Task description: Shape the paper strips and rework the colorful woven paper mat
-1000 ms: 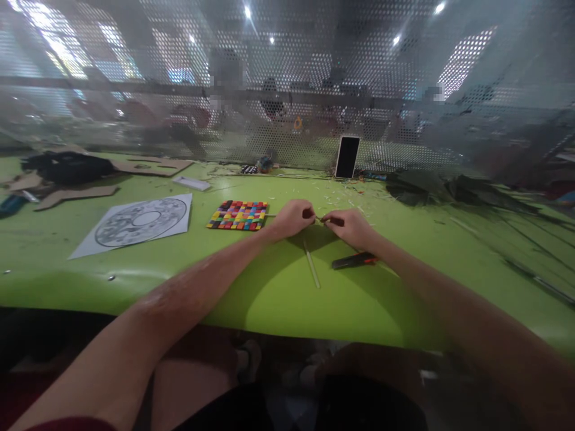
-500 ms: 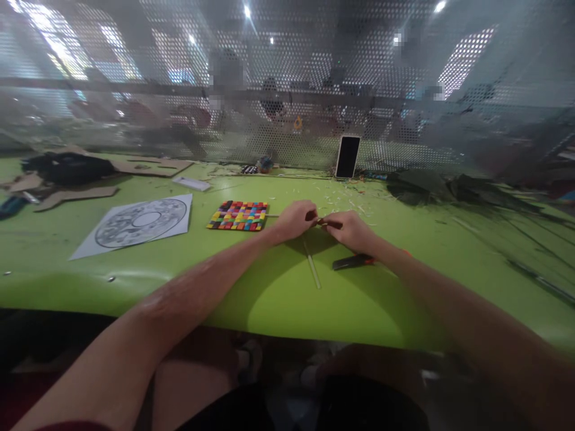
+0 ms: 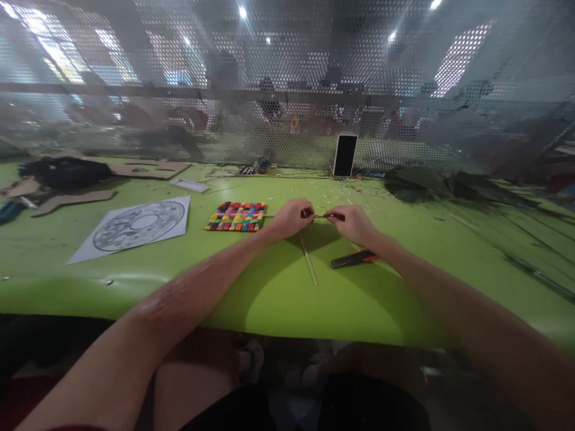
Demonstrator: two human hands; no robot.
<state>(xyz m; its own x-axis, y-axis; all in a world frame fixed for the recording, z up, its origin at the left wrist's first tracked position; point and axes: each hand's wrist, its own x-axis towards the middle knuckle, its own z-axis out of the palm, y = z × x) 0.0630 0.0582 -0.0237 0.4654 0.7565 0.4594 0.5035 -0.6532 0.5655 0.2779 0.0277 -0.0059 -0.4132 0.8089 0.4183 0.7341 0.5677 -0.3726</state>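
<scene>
thin strip (image 3: pixel 319 216) spans the small gap between two hands, over the table; the left hand (image 3: pixel 291 216) pinches it between thumb and fingers, and the right hand (image 3: pixel 353 222) pinches it on the other side; the table (image 3: pixel 265 299) has a glossy green cover that curves down at the near edge, with pale shavings (image 3: pixel 348 193) scattered toward a perforated grey screen (image 3: pixel 278 137); lights and dim shapes show through it; counted, there are one pale stick (image 3: pixel 309 263) lying nearer the body than the hands, one cutter (image 3: pixel 350 259), one multicoloured woven mat (image 3: pixel 237 216) left of the hands, one printed sheet (image 3: pixel 141 222) with a ring design, and one phone (image 3: pixel 345 155) upright near the screen; the right forearm covers the cutter's far end; whether the line between mat and left hand belongs to the strip, i cannot tell; the black bundle (image 3: pixel 67 172) and dark leaves (image 3: pixel 413 182) are blurred
</scene>
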